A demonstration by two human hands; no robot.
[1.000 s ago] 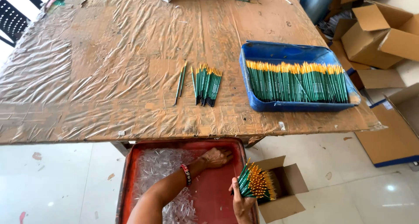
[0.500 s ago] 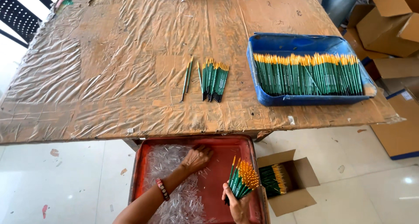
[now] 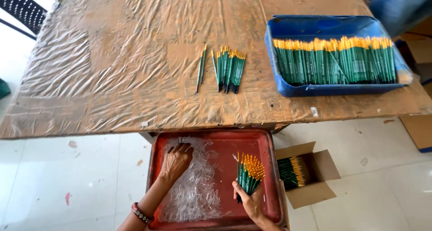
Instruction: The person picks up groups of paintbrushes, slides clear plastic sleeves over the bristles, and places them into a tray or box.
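Green brush bundle (image 3: pixel 249 174) clenched upright in right hand (image 3: pixel 250 201), tips kept clear; left hand (image 3: pixel 176 161) fingers spread, pressed into clear caps (image 3: pixel 198 190) beneath, in red tray (image 3: pixel 265 143).

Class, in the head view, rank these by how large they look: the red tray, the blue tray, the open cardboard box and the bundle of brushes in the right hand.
1. Blue tray and red tray: alike, unranked.
2. Cardboard box
3. Bundle of brushes

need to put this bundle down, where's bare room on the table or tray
Free: the table's whole left half, and the strip between the loose brushes and the blue tray. The red tray is bare between the clear caps and right hand. Blue tray is packed.
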